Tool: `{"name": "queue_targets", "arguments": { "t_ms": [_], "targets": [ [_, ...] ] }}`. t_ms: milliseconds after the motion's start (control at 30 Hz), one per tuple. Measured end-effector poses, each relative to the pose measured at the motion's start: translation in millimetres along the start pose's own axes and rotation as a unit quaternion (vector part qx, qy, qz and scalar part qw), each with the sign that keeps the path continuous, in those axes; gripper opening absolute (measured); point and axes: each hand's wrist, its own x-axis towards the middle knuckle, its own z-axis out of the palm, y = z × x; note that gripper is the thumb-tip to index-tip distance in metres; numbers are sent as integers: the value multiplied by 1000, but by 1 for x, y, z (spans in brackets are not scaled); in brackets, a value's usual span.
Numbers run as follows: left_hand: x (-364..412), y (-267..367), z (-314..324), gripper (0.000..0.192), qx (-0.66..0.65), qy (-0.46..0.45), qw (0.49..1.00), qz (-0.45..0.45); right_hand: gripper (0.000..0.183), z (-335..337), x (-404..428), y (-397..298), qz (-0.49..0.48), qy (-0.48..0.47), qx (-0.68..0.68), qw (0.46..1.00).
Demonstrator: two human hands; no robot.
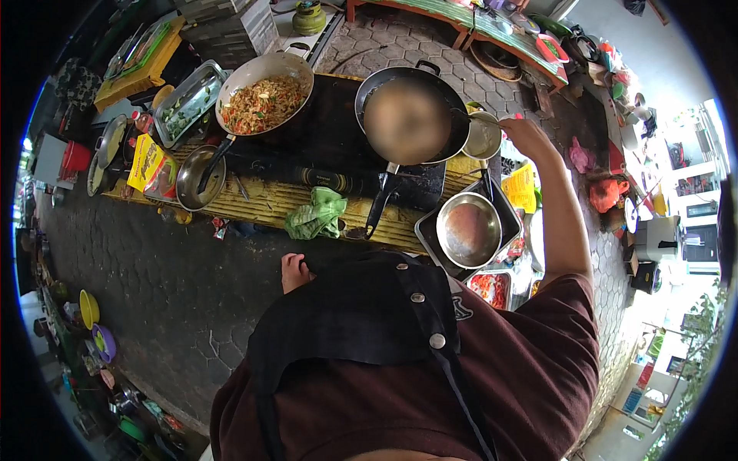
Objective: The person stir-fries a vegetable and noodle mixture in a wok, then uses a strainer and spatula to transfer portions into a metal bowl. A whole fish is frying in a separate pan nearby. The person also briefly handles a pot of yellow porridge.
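My right hand (522, 135) grips the thin handle of a metal cooking utensil (487, 120) that reaches over the rim of a black wok (369, 86). The wok sits on the right side of a black gas stove (323, 138), and its contents are blurred. Low in front of my apron is my left hand (295, 273), fingers curled and partly hidden; whether it holds anything is unclear. Nearest to it, a green cloth (317, 214) lies crumpled on the table edge. On the stove's left stands a pale-lined pan (233, 86) of shredded food with red and green pieces.
A steel bowl-shaped pan (470, 230) sits on a dark tray (429, 230) at right, below a small saucepan (483, 141). The wok's handle (380, 207) juts toward me. Left are a steel pan (202, 178), yellow packet (147, 164) and glass dish (190, 106) with leaves.
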Motion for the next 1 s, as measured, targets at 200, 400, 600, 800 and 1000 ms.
{"name": "queue_targets", "arguments": {
  "t_ms": [200, 400, 600, 800, 1000],
  "targets": [
    [4, 2, 1, 24, 7, 4, 1000, 5, 29, 21, -3, 21, -45, 86, 50, 994],
    [3, 2, 3, 24, -5, -9, 1000, 14, 33, 17, 3, 11, 3, -19, 61, 998],
    [-2, 3, 0, 24, -9, 2, 1000, -2, 33, -3, 1, 19, 104, -160, 207, 960],
    [-12, -13, -2, 24, 2, 3, 1000, 8, 34, 22, -16, 39, 23, -93, 235, 967],
    [-17, -16, -5, 24, 8, -2, 1000, 11, 36, 34, -33, 32, 84, -118, 268, 952]
  ]
}}
